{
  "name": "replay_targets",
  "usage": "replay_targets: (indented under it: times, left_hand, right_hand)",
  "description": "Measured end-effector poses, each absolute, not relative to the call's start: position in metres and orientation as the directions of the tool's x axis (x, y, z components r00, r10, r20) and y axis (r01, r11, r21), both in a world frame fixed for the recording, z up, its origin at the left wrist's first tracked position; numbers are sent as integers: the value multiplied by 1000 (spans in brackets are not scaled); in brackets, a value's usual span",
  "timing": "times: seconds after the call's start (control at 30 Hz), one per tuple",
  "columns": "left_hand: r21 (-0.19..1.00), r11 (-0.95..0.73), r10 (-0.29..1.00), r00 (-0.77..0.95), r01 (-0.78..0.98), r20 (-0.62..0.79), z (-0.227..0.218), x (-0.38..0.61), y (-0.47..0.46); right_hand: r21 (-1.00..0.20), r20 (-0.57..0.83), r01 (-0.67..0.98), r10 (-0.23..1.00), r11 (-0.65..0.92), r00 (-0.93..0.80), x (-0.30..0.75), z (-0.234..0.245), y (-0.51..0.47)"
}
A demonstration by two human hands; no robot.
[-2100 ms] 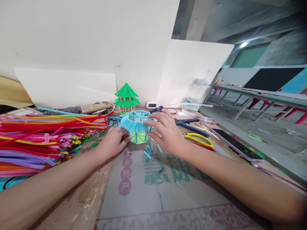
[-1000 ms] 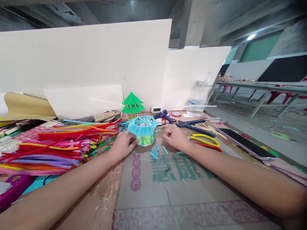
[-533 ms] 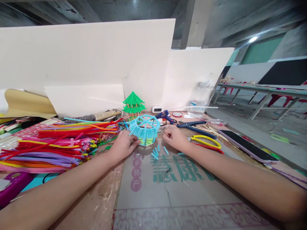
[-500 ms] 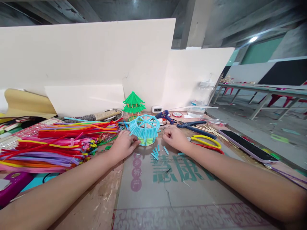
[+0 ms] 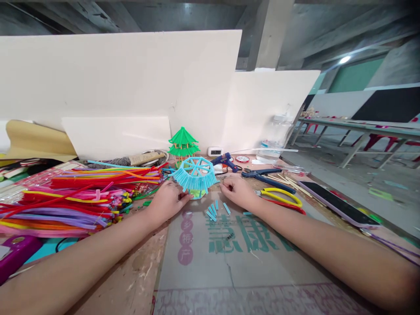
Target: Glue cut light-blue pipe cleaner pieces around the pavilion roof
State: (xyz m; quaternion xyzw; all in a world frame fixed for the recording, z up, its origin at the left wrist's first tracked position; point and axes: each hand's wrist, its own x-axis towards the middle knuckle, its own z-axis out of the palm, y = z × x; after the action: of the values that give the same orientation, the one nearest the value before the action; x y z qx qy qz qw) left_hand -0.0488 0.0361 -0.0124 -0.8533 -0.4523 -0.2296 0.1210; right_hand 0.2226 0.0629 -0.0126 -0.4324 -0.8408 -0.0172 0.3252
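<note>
A small light-blue pavilion model [image 5: 194, 176] made of straw pieces stands on the cardboard sheet [image 5: 236, 258], tilted a little toward me. My left hand [image 5: 168, 199] grips its base from the left, fingers curled around it. My right hand [image 5: 236, 190] rests just right of the model with fingers curled in a loose pinch; what they hold, if anything, is hidden. Several short blue straw pieces [image 5: 215, 209] lie on the cardboard between my hands.
A heap of coloured pipe cleaners [image 5: 75, 194] fills the left. A green pavilion model [image 5: 183, 143], a blue glue gun [image 5: 226, 161], blue pliers [image 5: 262, 176], yellow-handled cutters [image 5: 282, 197] and a phone [image 5: 339, 202] lie behind and right. White boards stand at the back.
My right hand left the top of the blue model and dropped beside it with fingers curled. The model now tilts slightly in my left hand.
</note>
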Motion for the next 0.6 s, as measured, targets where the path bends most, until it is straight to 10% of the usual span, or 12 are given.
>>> replay_targets:
  times: [0.6]
  left_hand:
    - [154, -534, 793, 428, 832, 434, -14, -51, 45]
  right_hand:
    - [-265, 533, 740, 734, 618, -422, 223, -14, 63]
